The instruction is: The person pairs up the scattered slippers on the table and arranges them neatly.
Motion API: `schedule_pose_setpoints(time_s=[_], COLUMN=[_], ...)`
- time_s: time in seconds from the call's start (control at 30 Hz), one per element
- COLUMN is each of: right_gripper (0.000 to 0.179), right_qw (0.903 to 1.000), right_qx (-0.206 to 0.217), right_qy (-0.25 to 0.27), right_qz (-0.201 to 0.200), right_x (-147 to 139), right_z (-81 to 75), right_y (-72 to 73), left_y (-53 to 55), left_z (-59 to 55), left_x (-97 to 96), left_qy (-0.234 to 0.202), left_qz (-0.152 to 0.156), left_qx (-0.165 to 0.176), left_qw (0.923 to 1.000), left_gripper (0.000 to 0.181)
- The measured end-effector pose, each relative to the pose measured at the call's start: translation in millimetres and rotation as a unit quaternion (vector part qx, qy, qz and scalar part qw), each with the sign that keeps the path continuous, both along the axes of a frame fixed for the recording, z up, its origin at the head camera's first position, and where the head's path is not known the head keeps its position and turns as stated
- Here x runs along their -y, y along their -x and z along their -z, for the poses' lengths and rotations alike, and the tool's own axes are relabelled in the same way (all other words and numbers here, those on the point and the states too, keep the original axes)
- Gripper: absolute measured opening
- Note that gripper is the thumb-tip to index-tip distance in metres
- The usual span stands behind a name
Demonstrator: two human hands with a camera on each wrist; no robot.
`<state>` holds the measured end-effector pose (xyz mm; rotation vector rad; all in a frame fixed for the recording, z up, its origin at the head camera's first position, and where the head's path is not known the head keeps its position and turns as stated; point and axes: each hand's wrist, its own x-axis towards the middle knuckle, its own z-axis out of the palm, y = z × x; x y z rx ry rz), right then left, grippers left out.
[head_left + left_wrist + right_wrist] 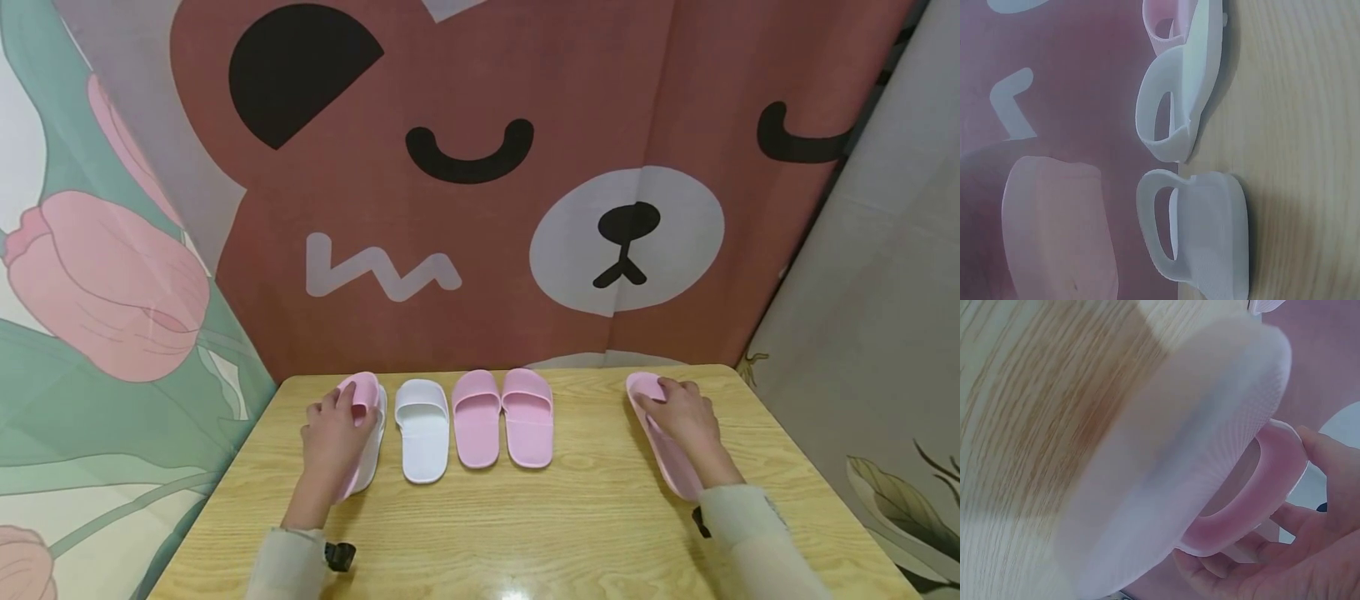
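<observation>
At the table's left side my left hand (335, 429) grips a pink slipper (363, 387) near its strap. That slipper is tilted and partly covers a white slipper (372, 454). In the left wrist view, this white slipper (1213, 225) stands beside another white slipper (1200, 69). My right hand (684, 414) holds a second pink slipper (667, 454) at the right side. Its thumb and fingers pinch the strap (1254, 512) from both sides, and the sole (1179, 462) tilts on edge. Whether that sole touches the table cannot be told.
Between the hands, a white slipper (424, 442) and a pair of pink slippers (477, 433) lie in a row along the back of the wooden table (480, 533). A curtain (577, 100) with a bear print hangs directly behind the table.
</observation>
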<state>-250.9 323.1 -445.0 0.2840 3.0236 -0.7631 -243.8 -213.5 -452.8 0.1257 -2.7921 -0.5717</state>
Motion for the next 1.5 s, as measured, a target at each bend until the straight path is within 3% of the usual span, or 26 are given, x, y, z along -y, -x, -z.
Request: schedule_pose_setpoints(time_s=[0.2,0.6,0.93,1.5], right_gripper=[0.086,0.084,0.084,0.074], right_qw=[1.0000,0.9997,0.9996,0.9993], right_qx=[-0.003,-0.024,-0.025,-0.027], right_qy=[0.001,-0.008,-0.014,-0.023], right_qz=[-0.001,-0.005,-0.001,-0.008], right_x=[1,5,6,12], right_z=[1.9,2.5,5.0,5.8], right_y=[4.4,10.8,15.3,19.7], left_y=[0.3,1.9,0.3,3.5], left_z=[0.3,2.2,-2.7,-1.5], left_x=[-5.0,-14.5,-28.3,-46.3], left_qy=[-0.003,-0.002,-0.019,-0.012], left_qz=[0.000,0.010,0.020,0.031], left_qx=[0.007,-0.012,0.006,-0.017], left_qw=[1.0000,0.9999,0.9996,0.9993], left_gripper=[0.073,0.069,0.072,0.071])
